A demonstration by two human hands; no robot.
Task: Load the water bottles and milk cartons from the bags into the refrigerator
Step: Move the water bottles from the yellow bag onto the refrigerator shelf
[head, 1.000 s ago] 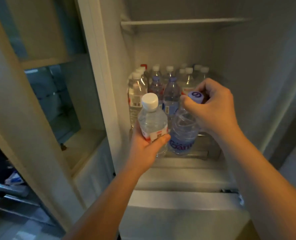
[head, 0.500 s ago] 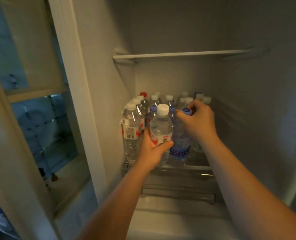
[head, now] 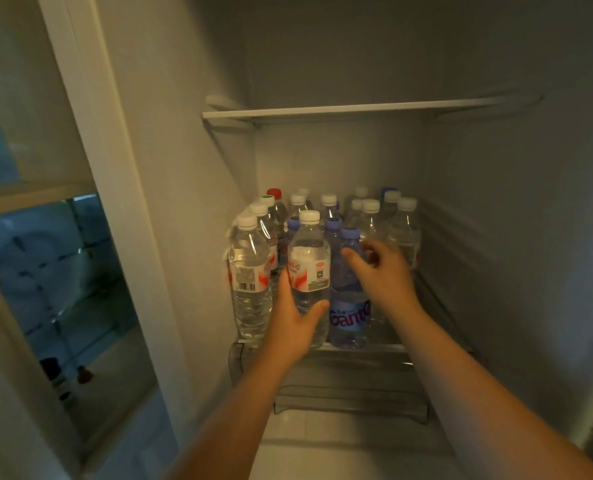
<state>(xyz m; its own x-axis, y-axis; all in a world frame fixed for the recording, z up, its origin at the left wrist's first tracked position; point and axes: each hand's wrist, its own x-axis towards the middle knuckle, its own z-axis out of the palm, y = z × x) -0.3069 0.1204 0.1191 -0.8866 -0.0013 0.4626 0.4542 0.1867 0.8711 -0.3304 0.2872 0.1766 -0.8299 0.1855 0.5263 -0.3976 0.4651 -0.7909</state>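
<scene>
Bottles crowd the refrigerator shelf [head: 364, 347] in rows, mostly white caps, a red cap [head: 274, 193] at back left. My left hand [head: 293, 327] wraps a white-capped bottle [head: 309, 268] at the shelf's front edge, fingers closed round its lower body. My right hand [head: 385, 275] has loosely spread fingers beside a blue-capped bottle [head: 350, 292], gripping nothing. An upper shelf [head: 357, 109] spans overhead, and the door frame [head: 115, 188] stands at left.
</scene>
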